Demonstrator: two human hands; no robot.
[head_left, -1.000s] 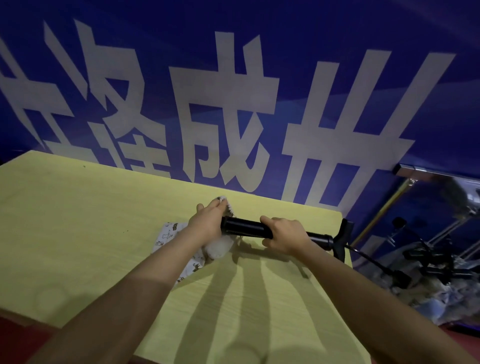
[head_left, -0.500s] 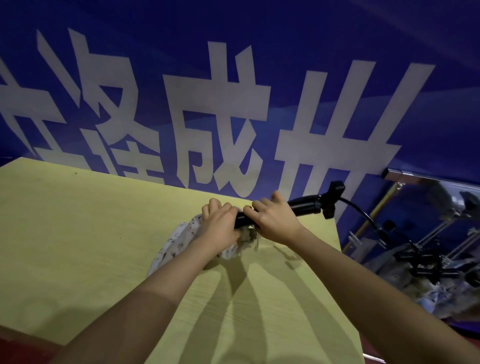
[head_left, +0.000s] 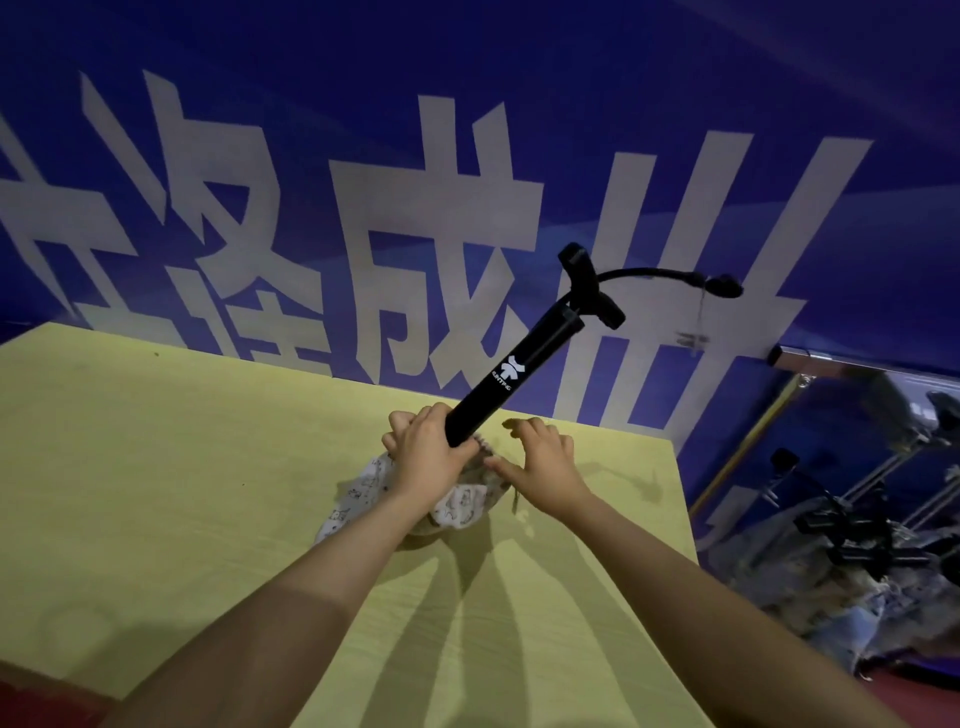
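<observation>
One pump (head_left: 511, 376) tilted, left hand (head_left: 430, 460) gripping, right hand (head_left: 540, 467) beside, table (head_left: 156, 467) edge close.

Left hand (head_left: 426, 460) grips tilted black pump (head_left: 514, 374) over patterned cloth (head_left: 462, 508).

Head-worn view, forward-down, close over table (head_left: 171, 467)

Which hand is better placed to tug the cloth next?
Right, probably. The right hand holds nothing and lies with its fingers spread beside the cloth. The left hand is busy gripping the lower end of the tilted pump.
</observation>
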